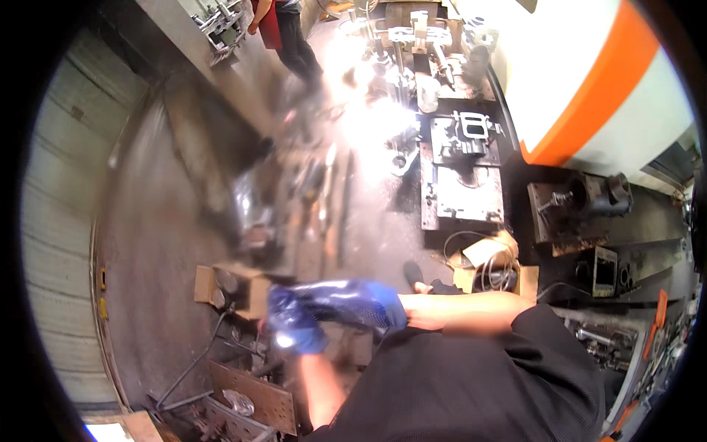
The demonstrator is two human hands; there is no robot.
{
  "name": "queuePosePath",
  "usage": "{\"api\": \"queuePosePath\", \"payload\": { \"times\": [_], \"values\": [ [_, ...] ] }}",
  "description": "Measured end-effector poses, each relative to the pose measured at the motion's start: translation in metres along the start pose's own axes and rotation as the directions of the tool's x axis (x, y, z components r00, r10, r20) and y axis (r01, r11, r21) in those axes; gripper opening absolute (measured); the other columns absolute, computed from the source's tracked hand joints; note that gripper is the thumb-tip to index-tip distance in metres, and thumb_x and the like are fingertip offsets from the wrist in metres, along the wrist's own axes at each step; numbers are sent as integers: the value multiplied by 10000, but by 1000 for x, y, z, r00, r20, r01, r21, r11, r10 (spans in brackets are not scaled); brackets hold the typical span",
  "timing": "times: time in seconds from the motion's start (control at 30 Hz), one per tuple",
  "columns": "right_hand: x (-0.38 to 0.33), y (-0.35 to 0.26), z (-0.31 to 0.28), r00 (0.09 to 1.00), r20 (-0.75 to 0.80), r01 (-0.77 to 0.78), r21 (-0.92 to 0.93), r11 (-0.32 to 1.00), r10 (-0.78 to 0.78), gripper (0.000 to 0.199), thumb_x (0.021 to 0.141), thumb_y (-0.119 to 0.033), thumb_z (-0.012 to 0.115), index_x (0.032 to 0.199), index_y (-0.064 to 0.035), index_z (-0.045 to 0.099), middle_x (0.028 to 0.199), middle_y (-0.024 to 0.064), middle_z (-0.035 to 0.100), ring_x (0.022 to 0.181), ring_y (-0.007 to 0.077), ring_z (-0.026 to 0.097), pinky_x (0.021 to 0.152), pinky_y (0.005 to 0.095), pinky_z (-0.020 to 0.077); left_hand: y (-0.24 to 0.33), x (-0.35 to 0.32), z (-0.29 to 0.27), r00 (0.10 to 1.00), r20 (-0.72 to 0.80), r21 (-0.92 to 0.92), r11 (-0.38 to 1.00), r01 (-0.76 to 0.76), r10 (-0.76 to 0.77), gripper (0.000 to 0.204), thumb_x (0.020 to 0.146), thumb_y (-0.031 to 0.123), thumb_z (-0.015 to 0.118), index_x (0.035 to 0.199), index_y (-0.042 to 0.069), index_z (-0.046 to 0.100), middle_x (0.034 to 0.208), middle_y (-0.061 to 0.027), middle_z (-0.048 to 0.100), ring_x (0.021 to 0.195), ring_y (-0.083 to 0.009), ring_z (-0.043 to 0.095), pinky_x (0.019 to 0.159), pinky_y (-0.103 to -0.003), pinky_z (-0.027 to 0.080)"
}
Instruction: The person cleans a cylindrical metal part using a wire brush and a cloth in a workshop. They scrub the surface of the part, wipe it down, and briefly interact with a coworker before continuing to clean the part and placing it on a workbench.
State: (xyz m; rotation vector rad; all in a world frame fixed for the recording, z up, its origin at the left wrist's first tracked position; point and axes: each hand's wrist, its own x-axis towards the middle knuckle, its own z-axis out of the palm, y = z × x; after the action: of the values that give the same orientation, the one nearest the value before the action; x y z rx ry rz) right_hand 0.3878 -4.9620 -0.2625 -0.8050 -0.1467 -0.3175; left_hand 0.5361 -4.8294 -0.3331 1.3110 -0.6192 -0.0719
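Note:
Both my hands wear shiny dark-blue coated gloves with lighter blue cuffs. My left hand [293, 320] comes up from the lower edge, its forearm blurred by motion. My right hand [350, 300] reaches across from the right in front of my black shirt [471, 383]. The gloves meet at the right hand's fingertips, by the top of the left hand. Their fingers run together in glare and blur, so I cannot make out whether either hand grips anything. Just left of the hands is an open cardboard box [258, 296] with round metal parts inside.
Below left stands a perforated metal plate [254, 398]. Another cardboard box [526, 283] holds coiled cable. Fixtures on metal plates [471, 195] line the right, by a white and orange machine [596, 88]. Blurred long parts [317, 199] lie ahead. A person [283, 33] stands far back.

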Motion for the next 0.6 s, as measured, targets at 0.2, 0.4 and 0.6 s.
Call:
{"api": "queuePosePath", "payload": {
  "times": [0.2, 0.4, 0.6],
  "values": [
    [108, -67, -89, 861, 328, -413, 6, 911, 389, 599, 1050, -150, 587, 1592, -39, 358, 1557, 121, 482, 1393, 190, 483, 1165, 342, 420, 25, 105, 54, 990, -58, -95, 988, 122, -128, 491, 923, 381, 762, 1215, 21, 600, 983, -45, 690, 941, -181, 650, 880, -336, 545],
    [193, -97, -207, 926, 337, -248, 209, 946, 168, 685, 1028, -286, 633, 1575, -7, 329, 1615, 129, 349, 1447, 248, 418, 1218, 390, 355, -112, 202, 96, 970, 44, -1, 971, 238, -237, 289, 1006, 290, 616, 1162, 47, 620, 1037, -51, 643, 937, -169, 614, 879, -314, 519],
    [317, -166, -303, 933, -193, -339, -177, 924, 305, 530, 1074, -284, 581, 1486, 38, 494, 1437, 165, 595, 1346, 251, 558, 1164, 389, 439, -177, 345, 244, 970, 159, 245, 959, 141, -183, 267, 1034, 311, 628, 1102, 53, 614, 1028, -28, 628, 946, -163, 609, 848, -334, 508]
  ]
}}
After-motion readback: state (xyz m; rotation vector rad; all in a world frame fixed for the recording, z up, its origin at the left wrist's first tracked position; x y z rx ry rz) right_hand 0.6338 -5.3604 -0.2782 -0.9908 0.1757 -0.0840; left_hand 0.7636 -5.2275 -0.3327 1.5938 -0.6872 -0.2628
